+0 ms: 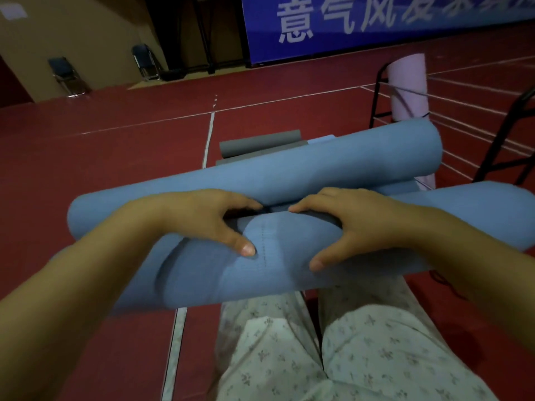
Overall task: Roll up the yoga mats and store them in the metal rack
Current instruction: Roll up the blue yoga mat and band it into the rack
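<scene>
Seen from a head cam, looking down over knees in pale floral-print trousers (356,351) on a dark red sports floor w/ white lines (115,146). Left hand (208,218) and right hand (350,224) both clamped on a partly rolled blue foam yoga mat (220,273) lying across the lap: fingers curled over the far side of the roll, thumbs pressed on the near face, fingertips of the two hands close but apart. Just beyond that roll, touching it, a second long blue rolled mat (318,166), slanting up toward the right. Beyond that second roll, flat on the floor, a grey mat w/ its far end curled into a small roll (260,144). Right of the blue mat and further back, a black metal rack w/ thin wire rails (382,94), a pale pink rolled mat (409,88) standing upright inside it. Far beyond the blue mat, at the back wall, a blue banner w/ large white characters (376,21); to the banner's left, two dark folding chairs (66,75) by a tan wall.
</scene>
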Demonstrator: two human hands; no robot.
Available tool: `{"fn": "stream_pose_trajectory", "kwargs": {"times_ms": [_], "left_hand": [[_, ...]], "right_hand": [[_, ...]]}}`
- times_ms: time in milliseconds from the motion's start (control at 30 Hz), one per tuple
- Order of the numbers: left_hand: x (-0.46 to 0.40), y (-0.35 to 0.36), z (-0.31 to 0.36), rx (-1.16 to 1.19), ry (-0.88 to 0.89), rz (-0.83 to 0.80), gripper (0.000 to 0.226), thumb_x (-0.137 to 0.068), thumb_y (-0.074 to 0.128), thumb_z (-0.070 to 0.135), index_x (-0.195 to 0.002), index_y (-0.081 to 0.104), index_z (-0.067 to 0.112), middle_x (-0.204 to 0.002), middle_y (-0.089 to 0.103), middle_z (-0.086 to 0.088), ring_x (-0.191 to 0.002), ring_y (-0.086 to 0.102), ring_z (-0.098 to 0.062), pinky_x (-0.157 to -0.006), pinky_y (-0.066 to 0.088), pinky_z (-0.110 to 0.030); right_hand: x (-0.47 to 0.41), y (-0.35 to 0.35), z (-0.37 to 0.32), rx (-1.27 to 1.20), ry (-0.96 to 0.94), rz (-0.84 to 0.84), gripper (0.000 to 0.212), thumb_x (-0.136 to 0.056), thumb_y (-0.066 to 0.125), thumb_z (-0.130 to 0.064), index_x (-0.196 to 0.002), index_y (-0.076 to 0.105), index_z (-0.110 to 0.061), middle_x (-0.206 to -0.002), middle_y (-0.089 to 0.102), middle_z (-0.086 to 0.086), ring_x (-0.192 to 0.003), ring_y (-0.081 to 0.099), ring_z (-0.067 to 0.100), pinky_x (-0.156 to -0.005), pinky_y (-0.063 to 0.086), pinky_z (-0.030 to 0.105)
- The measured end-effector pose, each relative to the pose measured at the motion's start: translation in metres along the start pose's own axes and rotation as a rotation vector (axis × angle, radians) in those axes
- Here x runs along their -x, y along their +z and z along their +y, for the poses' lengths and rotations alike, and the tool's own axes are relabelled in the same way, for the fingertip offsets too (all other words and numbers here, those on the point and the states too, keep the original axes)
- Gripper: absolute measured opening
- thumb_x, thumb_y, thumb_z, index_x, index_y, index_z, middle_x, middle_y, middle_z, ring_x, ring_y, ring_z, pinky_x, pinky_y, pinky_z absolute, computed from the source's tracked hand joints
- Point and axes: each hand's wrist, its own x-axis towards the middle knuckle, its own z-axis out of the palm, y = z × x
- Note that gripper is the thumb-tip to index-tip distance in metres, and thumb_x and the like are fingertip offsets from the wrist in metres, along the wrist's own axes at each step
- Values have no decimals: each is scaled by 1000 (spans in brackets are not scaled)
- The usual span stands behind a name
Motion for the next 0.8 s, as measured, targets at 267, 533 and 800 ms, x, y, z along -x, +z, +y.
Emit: {"fn": "stream_pose_trajectory", "kwargs": {"times_ms": [267,533,800], "left_hand": [[14,67,9,-409,47,430,111,-60,58,84,-149,11,36,-150,27,9,-134,31,-15,-109,29,-39],[-7,23,4,-127,120,280,94,-61,79,61,-139,32,39,-129,48,15,-113,49,-6,-90,39,-20],[-29,-16,1,48,-29,28,75,-62,77,62,-128,45,46,-121,54,19,-106,56,-5,-95,48,-29]], "right_hand": [[-32,-15,12,-190,-9,-119,69,-62,75,-64,-124,46,-51,-118,52,-33,-107,51,-9,-96,45,25],[-28,-19,4,-21,45,-33,65,-80,58,-64,-138,37,-44,-132,46,-17,-116,45,1,-101,39,27],[-23,-10,-5,235,44,16,103,-56,54,-88,-143,19,-43,-134,41,-18,-119,41,6,-100,35,31]]}}
